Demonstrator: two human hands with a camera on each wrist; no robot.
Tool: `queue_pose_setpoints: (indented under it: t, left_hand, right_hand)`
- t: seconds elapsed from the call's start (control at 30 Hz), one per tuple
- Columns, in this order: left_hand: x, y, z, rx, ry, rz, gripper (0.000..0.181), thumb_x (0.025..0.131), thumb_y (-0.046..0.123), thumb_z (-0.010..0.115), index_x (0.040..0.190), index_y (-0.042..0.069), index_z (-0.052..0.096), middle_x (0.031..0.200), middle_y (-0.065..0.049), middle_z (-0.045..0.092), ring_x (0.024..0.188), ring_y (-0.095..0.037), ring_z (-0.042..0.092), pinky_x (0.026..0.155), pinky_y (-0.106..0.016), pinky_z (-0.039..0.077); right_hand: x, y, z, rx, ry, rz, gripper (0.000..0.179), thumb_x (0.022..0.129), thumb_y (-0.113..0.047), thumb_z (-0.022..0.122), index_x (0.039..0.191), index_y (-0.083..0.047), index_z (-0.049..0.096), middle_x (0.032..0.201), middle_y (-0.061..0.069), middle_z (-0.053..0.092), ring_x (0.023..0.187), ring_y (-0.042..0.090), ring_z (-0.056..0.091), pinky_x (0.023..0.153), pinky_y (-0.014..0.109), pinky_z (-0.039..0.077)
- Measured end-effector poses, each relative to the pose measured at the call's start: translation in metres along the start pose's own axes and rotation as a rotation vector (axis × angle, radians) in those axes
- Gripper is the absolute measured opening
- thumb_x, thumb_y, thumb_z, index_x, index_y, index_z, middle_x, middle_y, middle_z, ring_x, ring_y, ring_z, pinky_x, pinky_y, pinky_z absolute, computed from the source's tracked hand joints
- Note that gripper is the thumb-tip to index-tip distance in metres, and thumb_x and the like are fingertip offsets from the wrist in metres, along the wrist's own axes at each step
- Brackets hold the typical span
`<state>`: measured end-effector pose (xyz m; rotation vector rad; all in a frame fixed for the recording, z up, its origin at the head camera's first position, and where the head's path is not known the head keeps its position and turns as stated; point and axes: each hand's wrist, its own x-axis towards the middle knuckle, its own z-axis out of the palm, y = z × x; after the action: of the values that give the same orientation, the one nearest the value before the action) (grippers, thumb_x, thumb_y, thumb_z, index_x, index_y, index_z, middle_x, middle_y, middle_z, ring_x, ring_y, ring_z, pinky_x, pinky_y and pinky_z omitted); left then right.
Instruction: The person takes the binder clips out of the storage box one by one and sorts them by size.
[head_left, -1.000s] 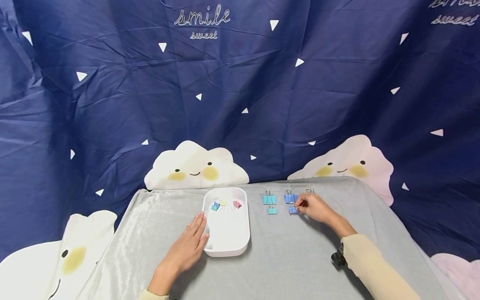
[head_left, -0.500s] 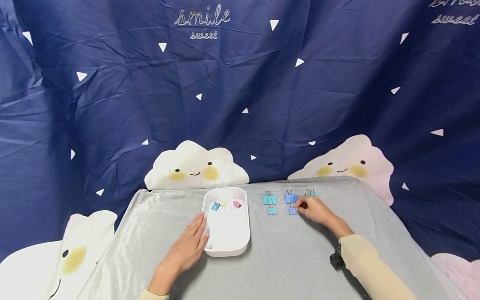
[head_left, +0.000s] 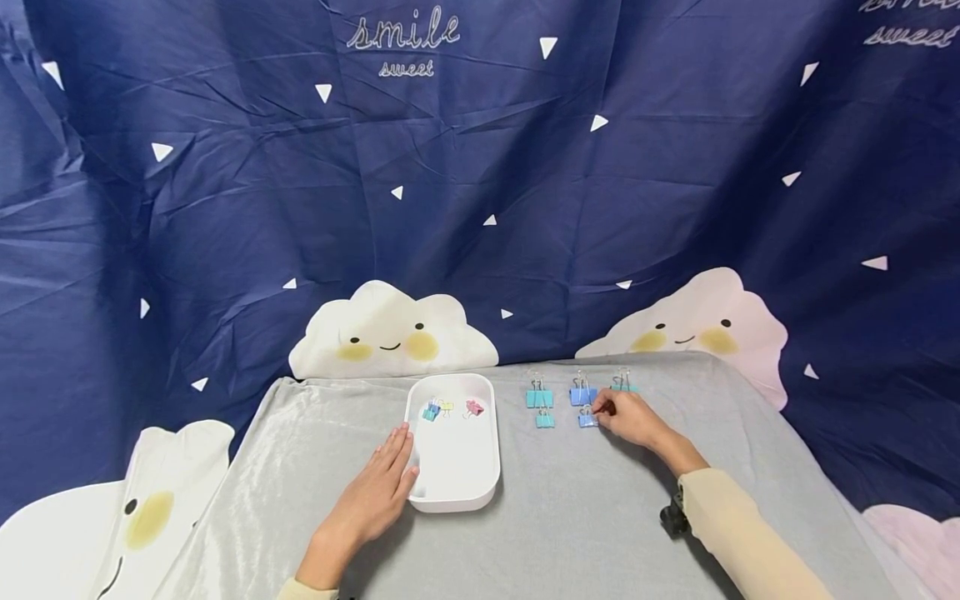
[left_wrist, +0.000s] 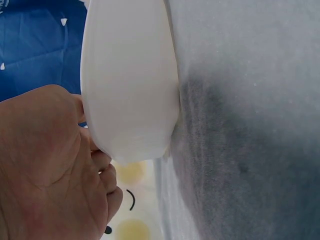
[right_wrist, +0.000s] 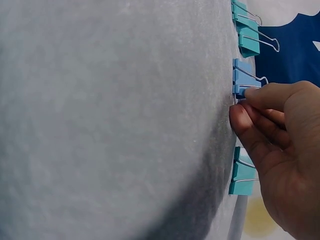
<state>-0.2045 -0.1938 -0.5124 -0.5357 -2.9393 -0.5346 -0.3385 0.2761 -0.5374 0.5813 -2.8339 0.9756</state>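
Observation:
My right hand (head_left: 633, 418) holds the right edge of a small blue binder clip (head_left: 588, 420) with bent fingers; in the right wrist view a fingertip overlaps the edge of this clip (right_wrist: 243, 75). Just behind it lies a larger blue binder clip (head_left: 582, 397). To the left are a large teal binder clip (head_left: 538, 399) and a small teal one (head_left: 545, 421). Another teal clip (head_left: 622, 387) is partly hidden behind the right hand. My left hand (head_left: 375, 487) rests against the left side of a white tray (head_left: 453, 506), its fingers extended along the rim.
Inside the tray, toward the back, lie a blue and teal cluster of clips (head_left: 431, 412), a yellow clip (head_left: 447, 407) and a pink clip (head_left: 475, 407). Grey cloth (head_left: 555, 525) covers the table. A dark blue curtain (head_left: 480, 167) hangs behind.
The right hand has shifted slightly, and more of the teal clip behind it shows than a second ago. The small blue clip has moved barely. The left hand and tray have stayed put.

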Motion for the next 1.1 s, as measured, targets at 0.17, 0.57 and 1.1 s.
queue_pose_setpoints:
  t: [0.17,0.57,1.1]
  left_hand:
    - [0.001,0.0,0.0,0.005,-0.011,-0.011,0.061,0.115,0.029,0.046,0.164,-0.004,0.034,0.176,-0.015,0.028,0.164,-0.035,0.027,0.133,-0.057,0.029]
    - [0.002,0.0,-0.001,0.015,-0.014,-0.012,0.061,0.115,0.029,0.046,0.165,-0.003,0.033,0.176,-0.015,0.028,0.164,-0.035,0.027,0.133,-0.056,0.029]
    - [0.002,0.0,0.0,0.022,-0.003,-0.018,0.063,0.114,0.031,0.048,0.164,-0.004,0.034,0.176,-0.017,0.027,0.164,-0.036,0.027,0.133,-0.056,0.028]
  right_hand:
    - [0.0,-0.004,-0.005,0.04,-0.021,0.024,0.004,0.095,0.0,0.068,0.099,-0.002,0.07,0.087,0.005,0.072,0.069,0.009,0.061,0.056,0.022,0.052]
    - [0.012,-0.025,-0.016,-0.05,0.077,-0.088,0.009,0.095,0.001,0.07,0.093,-0.008,0.068,0.083,0.001,0.069,0.069,0.006,0.06,0.063,0.025,0.054]
    - [0.05,-0.1,-0.03,-0.111,-0.001,-0.252,0.006,0.097,-0.008,0.077,0.094,-0.013,0.074,0.087,-0.005,0.072,0.079,0.006,0.065,0.073,0.029,0.057]
